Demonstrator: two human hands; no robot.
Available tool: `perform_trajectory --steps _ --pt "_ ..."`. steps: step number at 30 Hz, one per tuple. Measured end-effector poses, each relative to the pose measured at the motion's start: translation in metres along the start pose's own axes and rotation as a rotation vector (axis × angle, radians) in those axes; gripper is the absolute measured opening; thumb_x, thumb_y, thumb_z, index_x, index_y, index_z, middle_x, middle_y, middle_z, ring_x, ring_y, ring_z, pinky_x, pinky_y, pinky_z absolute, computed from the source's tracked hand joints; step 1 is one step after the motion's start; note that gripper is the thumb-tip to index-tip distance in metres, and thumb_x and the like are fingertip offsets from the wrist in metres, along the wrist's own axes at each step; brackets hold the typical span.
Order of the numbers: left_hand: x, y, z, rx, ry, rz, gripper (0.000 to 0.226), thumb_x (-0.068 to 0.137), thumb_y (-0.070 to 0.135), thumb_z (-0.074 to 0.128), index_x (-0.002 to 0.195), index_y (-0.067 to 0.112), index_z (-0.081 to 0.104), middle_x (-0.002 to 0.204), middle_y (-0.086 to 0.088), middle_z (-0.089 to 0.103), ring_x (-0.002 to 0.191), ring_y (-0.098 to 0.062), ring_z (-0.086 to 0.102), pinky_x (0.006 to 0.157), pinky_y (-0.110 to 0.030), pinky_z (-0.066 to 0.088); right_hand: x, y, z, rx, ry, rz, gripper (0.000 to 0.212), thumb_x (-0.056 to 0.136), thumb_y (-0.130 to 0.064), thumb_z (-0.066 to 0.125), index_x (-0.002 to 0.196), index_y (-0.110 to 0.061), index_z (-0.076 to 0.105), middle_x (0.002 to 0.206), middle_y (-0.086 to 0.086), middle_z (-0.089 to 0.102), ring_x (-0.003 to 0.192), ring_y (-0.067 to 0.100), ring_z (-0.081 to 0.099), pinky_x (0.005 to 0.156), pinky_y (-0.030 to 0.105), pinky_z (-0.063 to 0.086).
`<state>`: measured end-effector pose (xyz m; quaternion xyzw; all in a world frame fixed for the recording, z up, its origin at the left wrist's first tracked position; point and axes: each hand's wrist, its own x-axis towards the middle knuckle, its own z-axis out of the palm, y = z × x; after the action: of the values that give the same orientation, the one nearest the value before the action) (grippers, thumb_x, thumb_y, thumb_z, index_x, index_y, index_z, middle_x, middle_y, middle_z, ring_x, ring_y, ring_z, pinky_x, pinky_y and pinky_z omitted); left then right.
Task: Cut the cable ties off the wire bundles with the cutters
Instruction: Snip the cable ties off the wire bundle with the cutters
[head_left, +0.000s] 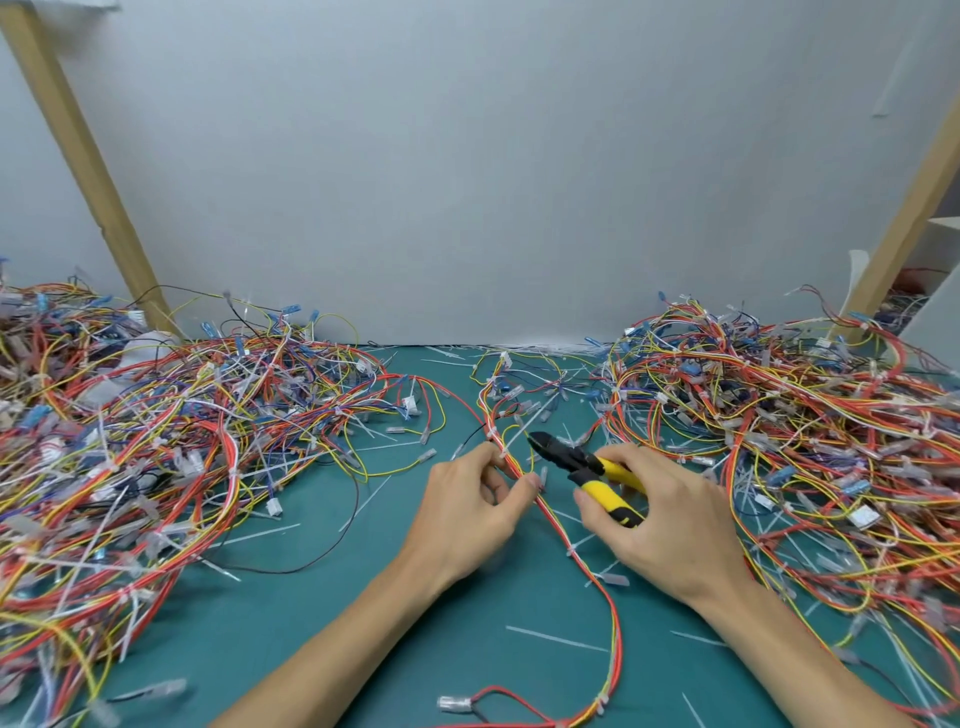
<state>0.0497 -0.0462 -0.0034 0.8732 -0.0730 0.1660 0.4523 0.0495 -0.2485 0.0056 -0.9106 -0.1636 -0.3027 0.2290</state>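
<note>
At frame centre on the worktop (457, 649), the left hand (475, 501) pinches the light, floppy wire bundle (597, 582), best steadied beside a stiff cable tie (571, 550), while the right hand (665, 519) has its fingers curled round the cutters (571, 457).

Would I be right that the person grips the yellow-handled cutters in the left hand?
Not quite: the head view shows the right hand gripping the yellow-handled cutters; the left hand pinches a wire bundle.

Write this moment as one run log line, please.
left hand: pinches wire bundle | right hand: grips cutters | cutters head: close to bundle, above the pinch | green mat: loose cable ties
</note>
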Motion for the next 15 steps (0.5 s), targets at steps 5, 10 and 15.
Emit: perform_trajectory --steps 5,10,15 --pt "0.0005 0.0014 -0.0018 -0.073 -0.022 -0.054 0.009 0.088 0.025 0.06 0.086 0.017 0.059 0.064 0.003 0.063 0.052 -0.01 0.053 0.059 -0.027 0.046 0.0026 0.0054 0.0019 -0.107 -0.07 0.002 0.036 0.071 -0.059 0.056 0.096 -0.035 0.065 0.086 -0.018 0.064 0.085 0.011 0.061 0.066 0.023 0.037" --pt "-0.0007 0.0013 -0.0034 -0.163 -0.095 -0.059 0.021 0.096 0.014 0.047 0.111 0.026 0.053 0.086 0.014 0.074 0.042 -0.014 0.057 0.059 -0.03 0.053 0.0053 0.0055 0.0076 -0.077 -0.083 -0.054 0.042 0.073 -0.053 0.062 0.105 -0.026 0.064 0.097 -0.012 0.064 0.094 0.016 0.057 0.083 0.027 0.037" --pt "0.0004 -0.0004 -0.004 -0.226 -0.17 -0.065 0.018 0.101 0.019 0.046 0.116 0.022 0.056 0.082 0.012 0.075 0.031 -0.015 0.048 0.045 -0.021 0.043 0.005 0.0045 0.0077 -0.067 -0.103 -0.05 0.045 0.074 -0.055 0.06 0.108 -0.026 0.063 0.102 -0.012 0.062 0.098 0.014 0.054 0.087 0.029 0.039"
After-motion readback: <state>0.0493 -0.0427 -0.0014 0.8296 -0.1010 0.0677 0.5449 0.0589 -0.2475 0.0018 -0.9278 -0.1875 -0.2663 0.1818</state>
